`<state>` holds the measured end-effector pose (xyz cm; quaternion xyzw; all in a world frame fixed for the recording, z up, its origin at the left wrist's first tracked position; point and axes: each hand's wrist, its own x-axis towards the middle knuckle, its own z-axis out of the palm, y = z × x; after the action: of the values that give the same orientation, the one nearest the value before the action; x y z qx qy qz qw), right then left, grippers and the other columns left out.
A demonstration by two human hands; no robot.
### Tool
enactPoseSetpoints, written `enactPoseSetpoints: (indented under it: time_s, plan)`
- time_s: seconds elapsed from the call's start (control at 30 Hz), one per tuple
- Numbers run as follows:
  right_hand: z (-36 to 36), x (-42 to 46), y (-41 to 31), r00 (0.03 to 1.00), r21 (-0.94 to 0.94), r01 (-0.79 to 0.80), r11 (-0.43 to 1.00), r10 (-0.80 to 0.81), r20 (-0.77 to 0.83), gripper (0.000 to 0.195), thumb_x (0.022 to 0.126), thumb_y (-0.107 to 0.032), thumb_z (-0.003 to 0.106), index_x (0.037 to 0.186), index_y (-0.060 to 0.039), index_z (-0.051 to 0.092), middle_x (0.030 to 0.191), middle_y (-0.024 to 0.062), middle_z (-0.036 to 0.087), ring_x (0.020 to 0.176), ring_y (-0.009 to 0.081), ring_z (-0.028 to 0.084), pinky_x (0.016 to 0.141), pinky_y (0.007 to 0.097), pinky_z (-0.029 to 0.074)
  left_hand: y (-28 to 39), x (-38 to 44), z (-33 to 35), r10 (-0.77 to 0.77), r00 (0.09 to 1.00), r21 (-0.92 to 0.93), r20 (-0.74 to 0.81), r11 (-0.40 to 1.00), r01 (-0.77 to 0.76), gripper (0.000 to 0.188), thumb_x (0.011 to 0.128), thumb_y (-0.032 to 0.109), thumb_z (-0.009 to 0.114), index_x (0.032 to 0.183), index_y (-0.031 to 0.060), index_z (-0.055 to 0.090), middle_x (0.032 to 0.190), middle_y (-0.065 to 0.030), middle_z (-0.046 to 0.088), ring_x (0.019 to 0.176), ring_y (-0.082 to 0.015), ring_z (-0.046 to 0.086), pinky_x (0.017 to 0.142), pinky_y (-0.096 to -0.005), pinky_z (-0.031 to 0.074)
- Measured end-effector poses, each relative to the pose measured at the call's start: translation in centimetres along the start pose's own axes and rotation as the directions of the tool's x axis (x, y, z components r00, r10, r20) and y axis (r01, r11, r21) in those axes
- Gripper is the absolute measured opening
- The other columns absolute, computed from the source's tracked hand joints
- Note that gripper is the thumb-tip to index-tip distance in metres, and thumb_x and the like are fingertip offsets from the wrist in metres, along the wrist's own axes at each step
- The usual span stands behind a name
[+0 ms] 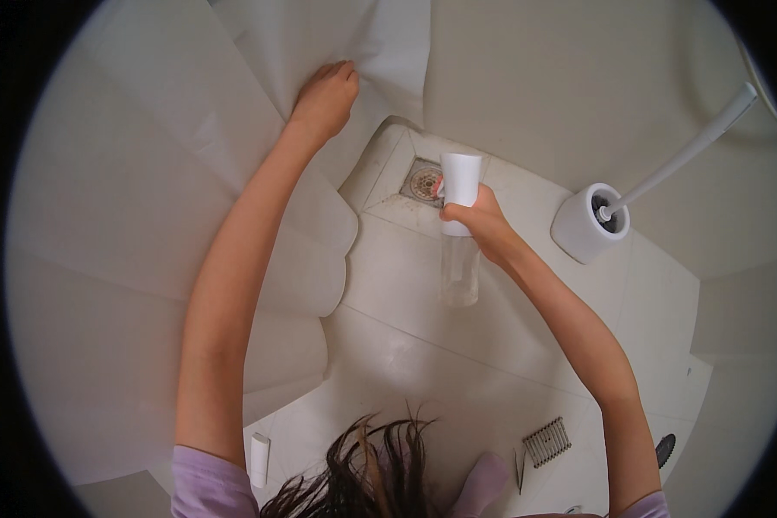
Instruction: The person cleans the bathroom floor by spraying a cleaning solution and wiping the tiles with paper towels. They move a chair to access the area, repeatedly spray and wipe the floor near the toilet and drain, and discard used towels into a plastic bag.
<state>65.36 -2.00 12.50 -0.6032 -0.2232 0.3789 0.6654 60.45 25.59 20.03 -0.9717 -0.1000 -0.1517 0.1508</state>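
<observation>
My right hand (482, 223) is closed around the white upper part of a spray bottle (460, 265) with a clear lower body. The bottle stands out in front of a square floor drain (422, 181) with a round, stained grate, partly hidden by the bottle. Reddish fingertips show beside the spray head. Further up on the left, my left hand (327, 97) grips a fold of a white shower curtain (136, 213), whose scalloped edge hangs beside the drain.
A toilet brush (686, 152) stands in its white holder (579, 226) by the wall. On the tiled floor lie a metal drain grate (547, 442), tweezers (520, 471), a white cylinder (259, 460) and a dark round-edged object (665, 450). Dark hair hangs at the bottom.
</observation>
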Motion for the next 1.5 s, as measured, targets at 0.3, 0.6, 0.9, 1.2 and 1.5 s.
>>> enactPoseSetpoints:
  time_s: [0.3,0.6,0.9,1.2,1.5]
  plan:
    - [-1.6,-0.2,1.3,0.996,-0.014,-0.085,0.996,0.085,-0.034,0.026,0.066,-0.007,0.065,0.090,-0.0061,0.056,0.084,0.0010,0.054,0.078,0.0129,0.051,0.070,0.0309,0.042,0.4,0.1,-0.4,-0.021,0.995,0.041,0.095,0.999,0.017,0.047,0.075,-0.015,0.049,0.120,-0.0039,0.053,0.136,-0.0126,0.048,0.126,-0.0293,0.045,0.104,-0.0359,0.043]
    - [-2.7,-3.4,0.7,0.998,-0.055,-0.056,0.997,0.057,0.017,0.035,0.065,-0.003,0.067,0.099,-0.0057,0.059,0.091,-0.0005,0.057,0.085,0.0116,0.054,0.075,0.0290,0.045,2.2,1.3,-0.1,0.249,0.961,0.549,0.116,0.790,-0.271,0.058,0.081,0.023,0.064,0.134,0.0067,0.047,0.136,-0.0072,0.048,0.134,-0.0206,0.037,0.117,-0.0441,0.019]
    - [-1.3,-7.4,-2.1,0.998,-0.047,-0.033,0.998,0.035,0.056,0.037,0.065,-0.002,0.065,0.101,-0.0058,0.061,0.093,0.0015,0.059,0.088,0.0131,0.056,0.077,0.0302,0.046,-5.9,2.8,-9.2,0.426,0.880,0.754,0.212,0.501,-0.424,0.017,0.086,0.019,0.056,0.090,0.0160,0.072,0.102,0.0039,0.060,0.108,-0.0155,0.049,0.100,-0.0386,0.034]
    - [1.1,-9.7,-4.9,0.996,-0.112,0.053,0.992,-0.045,0.071,0.034,0.066,-0.003,0.070,0.098,-0.0057,0.060,0.092,0.0034,0.059,0.087,0.0141,0.057,0.074,0.0314,0.047,-3.3,-4.0,-19.3,0.580,0.792,0.484,0.190,0.646,-0.589,0.005,0.088,0.015,0.051,0.086,0.0113,0.055,0.071,-0.0056,0.064,0.071,-0.0241,0.065,0.076,-0.0413,0.048]
    - [1.5,-6.6,-1.6,0.994,-0.286,0.068,0.956,-0.089,-0.063,0.034,0.056,-0.020,0.079,0.081,-0.0021,0.066,0.081,0.0091,0.066,0.075,0.0189,0.063,0.069,0.0332,0.051,-0.8,-17.1,-31.7,0.169,0.981,0.433,0.091,0.881,-0.192,0.047,0.086,0.020,0.056,0.125,-0.0049,0.050,0.050,-0.0078,0.059,0.040,-0.0243,0.057,0.039,-0.0397,0.042]
